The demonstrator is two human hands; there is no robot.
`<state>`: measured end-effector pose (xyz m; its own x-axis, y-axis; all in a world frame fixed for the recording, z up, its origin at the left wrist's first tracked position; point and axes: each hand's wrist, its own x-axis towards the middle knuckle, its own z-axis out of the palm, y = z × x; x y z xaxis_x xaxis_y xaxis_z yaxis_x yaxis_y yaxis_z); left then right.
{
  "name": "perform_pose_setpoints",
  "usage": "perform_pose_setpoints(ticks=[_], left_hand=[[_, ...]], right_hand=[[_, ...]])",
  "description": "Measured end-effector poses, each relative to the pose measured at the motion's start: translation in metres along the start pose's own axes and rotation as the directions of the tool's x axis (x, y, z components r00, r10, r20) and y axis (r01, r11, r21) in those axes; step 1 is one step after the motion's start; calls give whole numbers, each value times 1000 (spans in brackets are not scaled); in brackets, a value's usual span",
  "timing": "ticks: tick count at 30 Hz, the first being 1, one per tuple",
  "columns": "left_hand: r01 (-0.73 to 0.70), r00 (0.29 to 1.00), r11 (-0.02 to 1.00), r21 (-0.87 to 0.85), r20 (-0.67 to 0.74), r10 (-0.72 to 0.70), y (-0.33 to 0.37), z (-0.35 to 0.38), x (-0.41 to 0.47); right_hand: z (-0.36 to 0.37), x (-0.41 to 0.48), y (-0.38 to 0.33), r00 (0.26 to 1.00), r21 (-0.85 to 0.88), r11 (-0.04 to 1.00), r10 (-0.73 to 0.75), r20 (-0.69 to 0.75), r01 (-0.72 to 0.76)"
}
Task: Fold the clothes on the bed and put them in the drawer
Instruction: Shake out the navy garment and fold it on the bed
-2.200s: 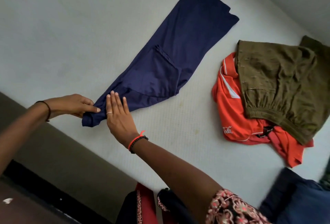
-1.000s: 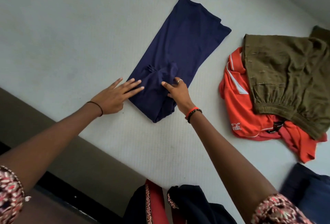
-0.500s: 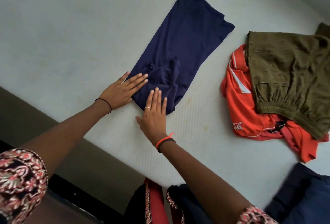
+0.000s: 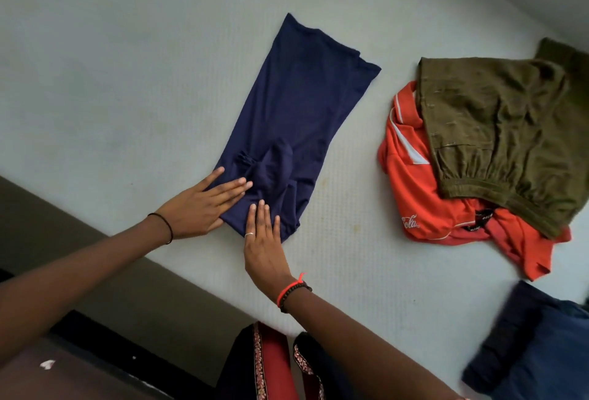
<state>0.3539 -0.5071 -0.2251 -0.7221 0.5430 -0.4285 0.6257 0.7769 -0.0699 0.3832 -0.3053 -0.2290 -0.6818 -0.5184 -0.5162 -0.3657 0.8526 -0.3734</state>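
Right now the navy garment (image 4: 293,132) lies flat on the bed (image 4: 111,65), a long strip running from near-centre toward the far right, with its near end doubled over into a bunched fold. Both hands are on that near end. The left hand (image 4: 197,208) lies flat with its fingers straight and slightly spread, pressing the left edge of the fold; its thumb rests at the near corner of the cloth. The right hand (image 4: 264,246) is flat too, fingers straight and close together, fingertips on the near edge of the fabric and the palm on the mattress just beside it. Neither hand curls round anything.

A silver ring (image 4: 249,234) sits on one right finger. The right wrist wears two bands side by side, a red bracelet (image 4: 287,291) and a dark beaded one; the left wrist has one thin black cord (image 4: 168,231).

Four garments are in view on the bed. Besides the navy one, an olive garment (image 4: 503,132) lies to the right, well apart from it, overlapping an orange shirt (image 4: 424,202) with white trim and white lettering. Nearer, at the right edge, is a dark blue garment (image 4: 535,345), blurred and partly out of view.

Along the near left runs the brown side of the bed frame (image 4: 95,266). The person's black and red clothing (image 4: 264,364) with patterned trim shows at the bottom.
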Motion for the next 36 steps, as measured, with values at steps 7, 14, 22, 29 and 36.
perform_pose_setpoints(ticks=[7, 14, 22, 29, 36], left_hand=[[-20, 987, 896, -444, 136, 89, 50, -30, -46], [356, 913, 155, -921, 308, -267, 17, -51, -37], [397, 814, 46, -917, 329, -479, -35, -60, 37], [383, 799, 468, -796, 31, -600, -24, -38, 51], [96, 991, 961, -258, -70, -117, 35, 9, 30]], right_hand=[[-36, -74, 7, 864, 383, 924, -199, 463, 7], [-104, -36, 52, 954, 569, 813, -62, 292, -121], [-145, 73, 107, 990, 534, 843, -12, 142, -67], [-110, 69, 87, 946, 109, 994, 24, -323, 12], [-32, 17, 62, 959, -250, 944, -254, -125, 217]])
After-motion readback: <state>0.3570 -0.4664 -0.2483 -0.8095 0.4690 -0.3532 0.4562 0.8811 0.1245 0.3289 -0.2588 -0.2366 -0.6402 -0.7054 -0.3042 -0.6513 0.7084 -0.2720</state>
